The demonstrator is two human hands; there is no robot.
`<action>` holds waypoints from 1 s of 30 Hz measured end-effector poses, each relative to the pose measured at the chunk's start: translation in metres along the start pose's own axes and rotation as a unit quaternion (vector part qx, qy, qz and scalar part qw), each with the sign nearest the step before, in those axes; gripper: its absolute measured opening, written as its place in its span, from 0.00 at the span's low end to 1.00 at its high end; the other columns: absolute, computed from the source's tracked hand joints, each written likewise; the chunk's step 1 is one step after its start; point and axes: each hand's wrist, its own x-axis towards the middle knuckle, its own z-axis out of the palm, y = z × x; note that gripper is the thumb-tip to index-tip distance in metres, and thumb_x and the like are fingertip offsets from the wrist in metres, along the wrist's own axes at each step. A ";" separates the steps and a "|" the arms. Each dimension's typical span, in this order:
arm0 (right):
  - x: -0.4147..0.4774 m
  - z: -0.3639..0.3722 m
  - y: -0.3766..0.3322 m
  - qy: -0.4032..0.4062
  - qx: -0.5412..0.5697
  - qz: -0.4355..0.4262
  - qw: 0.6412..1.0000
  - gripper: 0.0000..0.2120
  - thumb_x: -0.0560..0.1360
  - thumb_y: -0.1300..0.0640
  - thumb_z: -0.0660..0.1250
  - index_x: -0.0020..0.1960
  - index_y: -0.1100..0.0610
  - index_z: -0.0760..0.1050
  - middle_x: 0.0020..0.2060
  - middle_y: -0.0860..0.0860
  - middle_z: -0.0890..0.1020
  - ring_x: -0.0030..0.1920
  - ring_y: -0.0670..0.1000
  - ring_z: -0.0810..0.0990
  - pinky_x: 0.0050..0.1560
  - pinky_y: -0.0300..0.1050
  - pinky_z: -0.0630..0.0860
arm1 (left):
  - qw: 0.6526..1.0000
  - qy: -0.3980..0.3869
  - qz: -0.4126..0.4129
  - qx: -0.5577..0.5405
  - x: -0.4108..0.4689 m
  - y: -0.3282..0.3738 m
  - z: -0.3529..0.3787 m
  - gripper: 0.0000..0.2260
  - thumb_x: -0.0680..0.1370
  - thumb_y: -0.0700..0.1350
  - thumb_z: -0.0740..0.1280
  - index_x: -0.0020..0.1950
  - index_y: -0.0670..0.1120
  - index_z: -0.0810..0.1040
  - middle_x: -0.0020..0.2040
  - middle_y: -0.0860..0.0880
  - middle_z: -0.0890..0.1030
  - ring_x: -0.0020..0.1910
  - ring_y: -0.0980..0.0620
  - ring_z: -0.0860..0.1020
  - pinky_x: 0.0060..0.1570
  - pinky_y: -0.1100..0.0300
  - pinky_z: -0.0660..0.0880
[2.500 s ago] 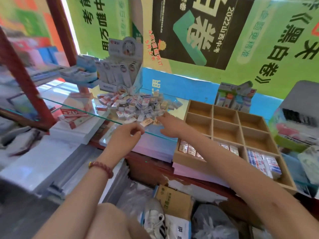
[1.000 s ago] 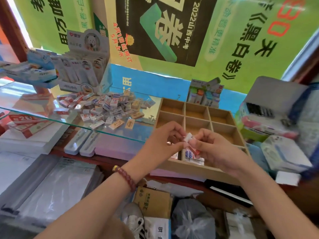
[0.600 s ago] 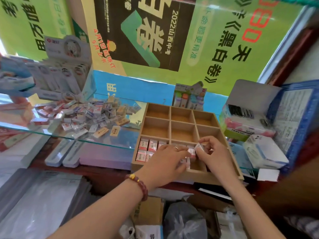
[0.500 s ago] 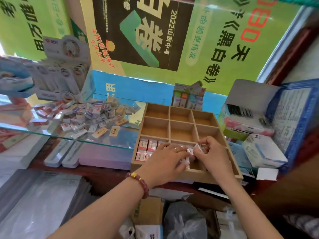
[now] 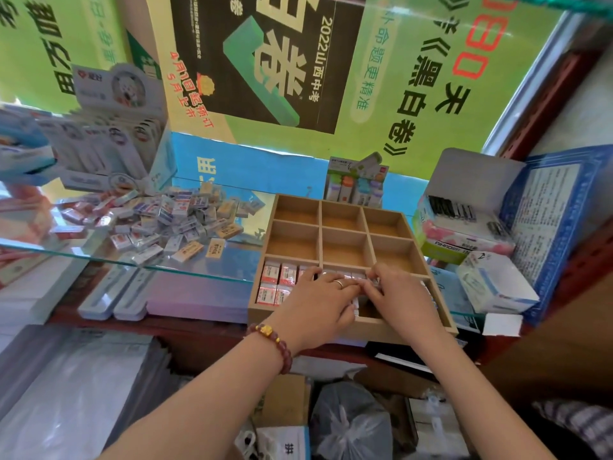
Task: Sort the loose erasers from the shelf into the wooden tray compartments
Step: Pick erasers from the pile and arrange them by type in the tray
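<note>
Wooden tray [image 5: 351, 327] on the glass shelf [image 5: 199, 272], nine compartments. Near-left compartment holds pink-wrapped erasers [image 5: 278, 283] in rows, just left of the left hand [image 5: 318, 307]. Both hands over the near-middle compartment, fingertips touching. Left hand lies palm down, fingers together, pressing on the erasers under it; ring and bead bracelet [image 5: 275, 346] on it. Right hand [image 5: 401, 300] curled, fingertips bunched at the divider; cannot tell what it pinches. Six compartments beyond the hands are bare wood. Loose eraser pile [image 5: 166, 220] well left of the left hand. White box [image 5: 494, 283] right of the right hand.
</note>
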 end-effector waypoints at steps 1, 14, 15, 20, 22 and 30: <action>-0.001 -0.002 0.003 -0.017 0.020 -0.008 1.000 0.11 0.79 0.48 0.59 0.57 0.52 0.73 0.49 0.48 0.78 0.46 0.47 0.75 0.41 0.39 0.67 | 1.000 -0.002 -0.002 -0.001 0.001 0.000 0.000 0.20 0.82 0.50 0.49 0.73 0.52 0.62 0.73 0.52 0.66 0.73 0.54 0.60 0.72 0.50 0.50; 0.001 -0.008 0.008 -0.050 0.062 0.069 0.994 0.09 0.71 0.51 0.70 0.39 0.46 0.69 0.39 0.44 0.77 0.39 0.44 0.75 0.34 0.38 0.66 | 1.000 -0.023 -0.017 -0.009 0.003 0.002 0.000 0.20 0.82 0.50 0.50 0.74 0.53 0.61 0.74 0.54 0.64 0.73 0.55 0.58 0.72 0.52 0.46; 0.002 -0.007 0.006 -0.053 0.046 0.066 0.995 0.08 0.71 0.51 0.70 0.40 0.46 0.69 0.40 0.44 0.77 0.39 0.45 0.75 0.33 0.39 0.65 | 1.000 -0.023 -0.017 -0.010 0.003 0.002 0.000 0.20 0.82 0.50 0.50 0.74 0.53 0.61 0.74 0.54 0.64 0.73 0.55 0.58 0.72 0.51 0.46; 0.005 -0.005 0.001 -0.065 0.002 0.058 0.996 0.08 0.72 0.52 0.68 0.45 0.49 0.69 0.43 0.47 0.76 0.41 0.48 0.74 0.36 0.42 0.65 | 0.999 -0.029 -0.020 -0.015 0.003 0.002 0.000 0.20 0.82 0.49 0.49 0.74 0.52 0.61 0.74 0.54 0.63 0.74 0.55 0.58 0.73 0.52 0.46; 0.004 -0.004 0.001 -0.064 0.007 0.057 0.996 0.07 0.72 0.52 0.68 0.45 0.49 0.69 0.44 0.47 0.76 0.42 0.48 0.74 0.37 0.43 0.66 | 0.999 -0.030 -0.021 -0.016 0.002 0.003 -0.001 0.20 0.82 0.49 0.49 0.74 0.52 0.61 0.74 0.53 0.63 0.74 0.55 0.58 0.73 0.52 0.46; 0.002 -0.001 0.002 -0.054 0.006 0.046 0.997 0.09 0.73 0.52 0.68 0.46 0.49 0.67 0.45 0.46 0.74 0.42 0.47 0.73 0.36 0.41 0.66 | 0.999 -0.031 -0.020 -0.017 0.002 0.003 -0.001 0.20 0.82 0.49 0.50 0.74 0.52 0.61 0.75 0.54 0.62 0.74 0.55 0.57 0.73 0.52 0.46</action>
